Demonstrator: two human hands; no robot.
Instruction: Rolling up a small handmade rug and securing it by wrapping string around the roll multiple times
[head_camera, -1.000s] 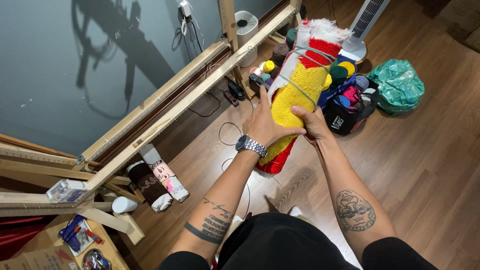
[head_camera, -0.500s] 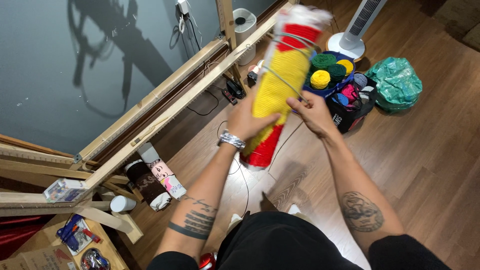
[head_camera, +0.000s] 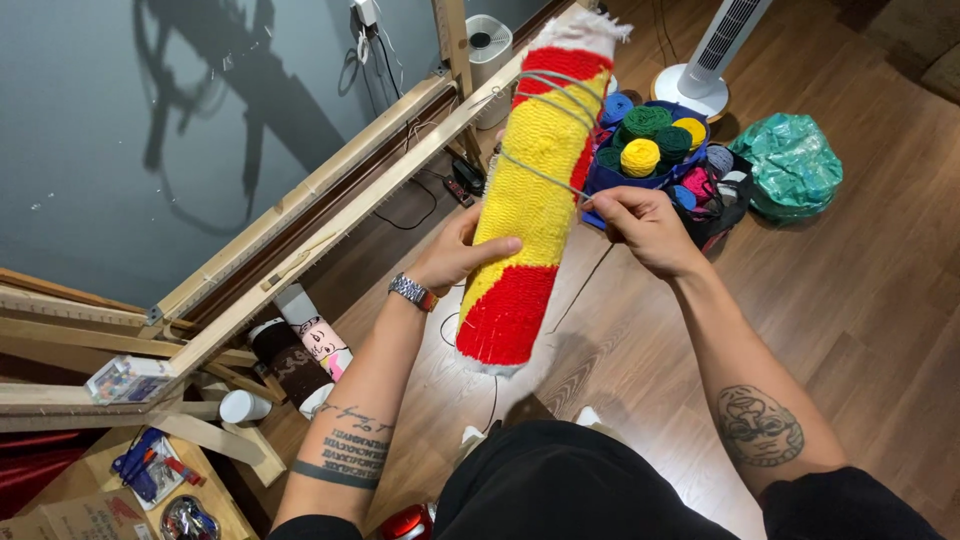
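Note:
A rolled-up woven rug, yellow with red ends and white fringe, is held upright and slightly tilted in front of me. My left hand, with a metal watch at the wrist, grips the roll around its middle from the left. My right hand pinches a grey-white cord that wraps several times around the upper part of the roll. The roll's lower red end hangs above the wooden floor.
A blue basket of yarn balls stands behind the roll, with a green bag and a white tower fan beyond. A long wooden loom frame runs diagonally on the left, with small rolls and clutter beneath it.
The roll has been raised and brought closer to me. My right hand has shifted from the roll's side to pulling the cord out to the right.

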